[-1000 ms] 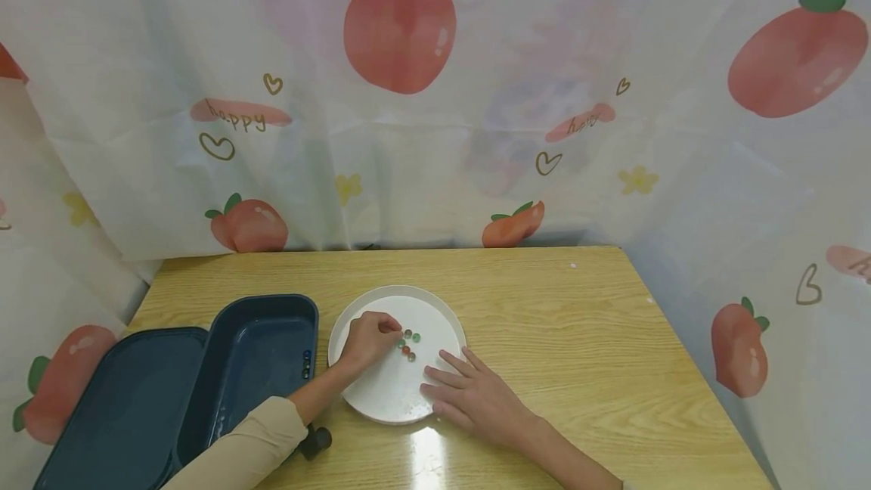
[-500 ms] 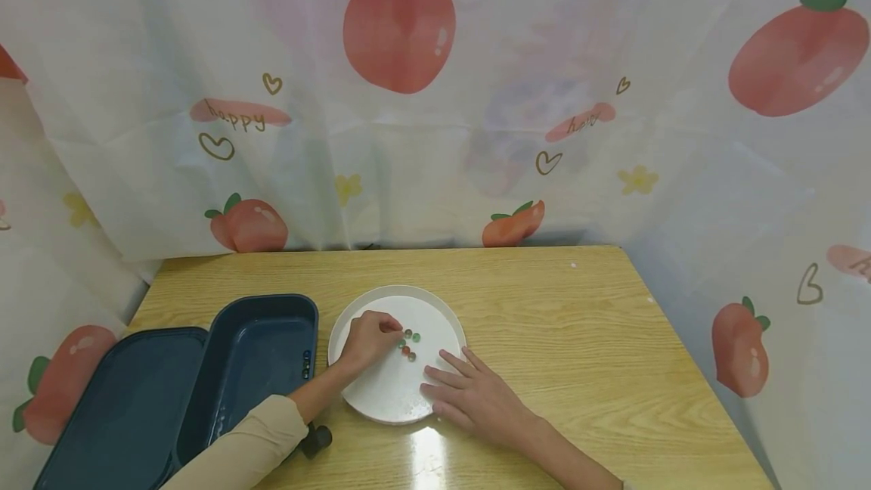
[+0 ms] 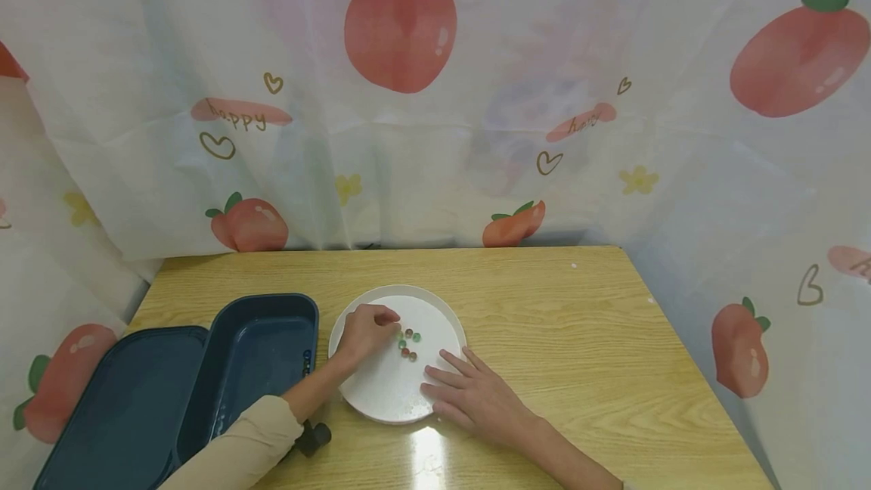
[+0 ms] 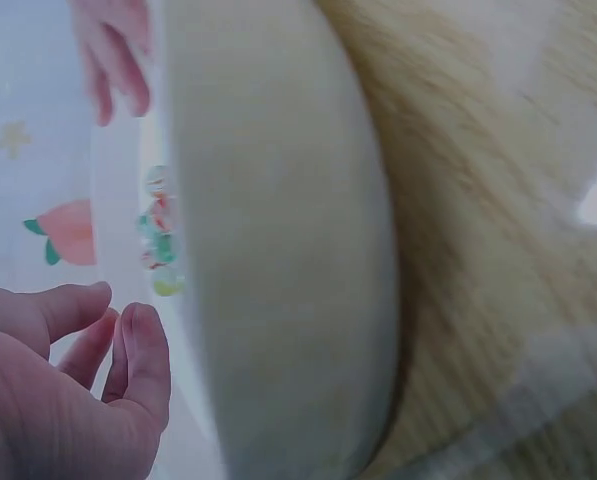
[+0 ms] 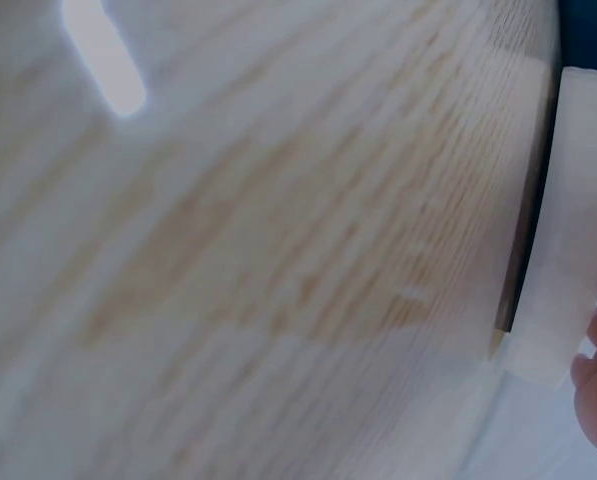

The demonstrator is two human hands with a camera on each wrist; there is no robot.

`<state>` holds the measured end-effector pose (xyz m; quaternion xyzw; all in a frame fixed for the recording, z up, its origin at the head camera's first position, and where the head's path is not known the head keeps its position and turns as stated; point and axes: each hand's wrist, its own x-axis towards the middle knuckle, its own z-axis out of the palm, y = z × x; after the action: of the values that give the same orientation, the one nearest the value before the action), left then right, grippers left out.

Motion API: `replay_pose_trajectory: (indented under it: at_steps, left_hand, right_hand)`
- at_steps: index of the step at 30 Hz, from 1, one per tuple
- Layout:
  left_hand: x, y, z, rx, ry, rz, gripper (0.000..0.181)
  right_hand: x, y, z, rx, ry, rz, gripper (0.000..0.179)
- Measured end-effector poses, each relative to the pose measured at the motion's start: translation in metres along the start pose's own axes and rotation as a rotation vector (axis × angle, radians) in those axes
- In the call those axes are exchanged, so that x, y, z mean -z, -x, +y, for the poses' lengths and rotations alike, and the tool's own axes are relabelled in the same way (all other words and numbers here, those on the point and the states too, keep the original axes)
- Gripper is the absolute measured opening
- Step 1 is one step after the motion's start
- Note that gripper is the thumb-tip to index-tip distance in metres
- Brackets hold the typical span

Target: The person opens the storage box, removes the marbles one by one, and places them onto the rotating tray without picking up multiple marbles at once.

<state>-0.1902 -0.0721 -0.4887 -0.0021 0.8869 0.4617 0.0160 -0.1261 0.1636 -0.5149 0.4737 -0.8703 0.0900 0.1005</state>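
Observation:
Several small glass marbles [image 3: 409,333], green, red-brown and yellowish, lie clustered on a round white plate [image 3: 370,397] with a raised rim. My left hand [image 3: 364,335] hovers over the plate just left of the cluster. In the left wrist view, the thumb and fingertips of this left hand [image 4: 78,380] are bent towards each other with a small gap, and no marble shows between them. A yellow-green marble [image 4: 167,287] is the nearest to them. My right hand [image 3: 479,399] lies with spread fingers at the plate's right edge, its fingertips over the rim.
Left of the plate stands a deep dark blue tray [image 3: 272,296], with several dark marbles [image 3: 307,361] along its right wall. A second, flatter dark blue tray [image 3: 129,392] lies beside it. The wooden table [image 3: 544,324] is bounded by a printed curtain [image 3: 435,165].
My left hand has drawn back slightly up and left from the cluster. A yellow-green marble now shows beside its fingertips, and a red-brown one has shifted a little. The right hand stays still.

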Motion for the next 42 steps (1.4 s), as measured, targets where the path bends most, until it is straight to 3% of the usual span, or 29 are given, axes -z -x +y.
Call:
replay_pose_trajectory:
  at_steps: [14, 23, 32, 42]
  left_hand:
    - [0.033, 0.013, 0.026, -0.012, 0.124, -0.04, 0.014]
    - [0.059, 0.018, 0.026, -0.006, 0.232, -0.044, 0.016]
    - [0.09, 0.024, 0.008, 0.028, 0.235, -0.088, 0.023]
    - [0.12, 0.032, -0.025, 0.014, 0.211, -0.136, 0.035]
  right_hand:
    - [-0.001, 0.001, 0.001, 0.003, 0.002, 0.006, 0.035]
    - [0.001, 0.0, 0.001, 0.014, 0.004, 0.014, 0.034]
    - [0.002, 0.0, 0.0, 0.012, -0.001, 0.016, 0.034]
    - [0.001, 0.0, 0.0, 0.007, -0.004, 0.013, 0.034]
